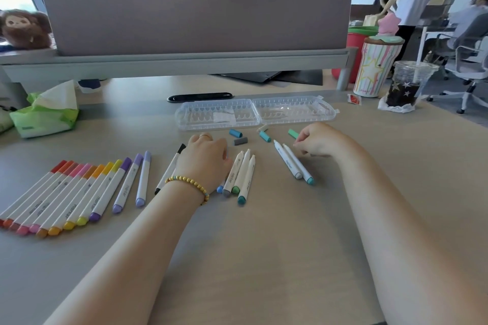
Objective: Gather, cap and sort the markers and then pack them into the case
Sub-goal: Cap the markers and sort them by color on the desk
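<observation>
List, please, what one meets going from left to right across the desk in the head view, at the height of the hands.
Fan of capped warm-coloured markers → two purple markers → black marker → left hand → three uncapped markers → two uncapped markers → right hand.

Case (290, 113) clear glossy plastic; markers (79, 192) smooth plastic; table (264, 245) matt.

A green soft pack of white tissues (45, 116) lies at the desk's left, with a brown plush monkey toy (25, 29) on the shelf behind it. At the right stand a striped star-printed tumbler (376, 68) and a clear plastic cup of dark iced drink (405, 87).
</observation>
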The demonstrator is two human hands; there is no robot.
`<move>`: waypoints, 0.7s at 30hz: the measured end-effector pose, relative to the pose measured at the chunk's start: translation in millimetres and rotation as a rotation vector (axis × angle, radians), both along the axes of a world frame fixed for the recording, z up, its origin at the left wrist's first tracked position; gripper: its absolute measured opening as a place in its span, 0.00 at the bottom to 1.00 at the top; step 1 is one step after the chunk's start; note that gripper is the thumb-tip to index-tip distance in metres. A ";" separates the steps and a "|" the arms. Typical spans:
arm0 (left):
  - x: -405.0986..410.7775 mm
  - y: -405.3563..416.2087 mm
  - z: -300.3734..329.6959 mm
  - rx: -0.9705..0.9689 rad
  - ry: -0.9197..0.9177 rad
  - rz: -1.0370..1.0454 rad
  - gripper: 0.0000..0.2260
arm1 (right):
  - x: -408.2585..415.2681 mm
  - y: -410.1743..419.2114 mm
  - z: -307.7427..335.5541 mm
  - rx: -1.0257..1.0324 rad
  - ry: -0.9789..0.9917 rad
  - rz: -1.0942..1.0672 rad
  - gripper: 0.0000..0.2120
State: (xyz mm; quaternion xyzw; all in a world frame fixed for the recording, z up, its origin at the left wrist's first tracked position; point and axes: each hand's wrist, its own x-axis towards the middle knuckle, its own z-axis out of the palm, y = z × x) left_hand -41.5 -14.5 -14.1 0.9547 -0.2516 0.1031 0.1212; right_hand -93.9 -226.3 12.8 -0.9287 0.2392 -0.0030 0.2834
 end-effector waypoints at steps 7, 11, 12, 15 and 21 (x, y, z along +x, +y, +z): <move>-3.2 0.7 5.1 0.050 0.061 -0.025 0.16 | 4.4 4.9 -6.4 -0.035 0.158 0.062 0.10; -5.8 -4.7 -0.4 0.129 0.063 -0.039 0.19 | 4.7 7.5 -5.9 -0.026 0.180 0.090 0.12; -6.5 -6.7 -2.1 0.148 0.061 -0.042 0.20 | 4.9 8.4 -5.9 -0.029 0.181 0.095 0.13; -8.2 -12.3 -4.8 0.213 0.039 -0.043 0.21 | 5.6 10.1 -6.8 -0.038 0.185 0.101 0.14; -11.7 -15.5 -1.2 0.183 0.026 -0.055 0.16 | 5.1 7.3 -5.8 -0.026 0.179 0.109 0.15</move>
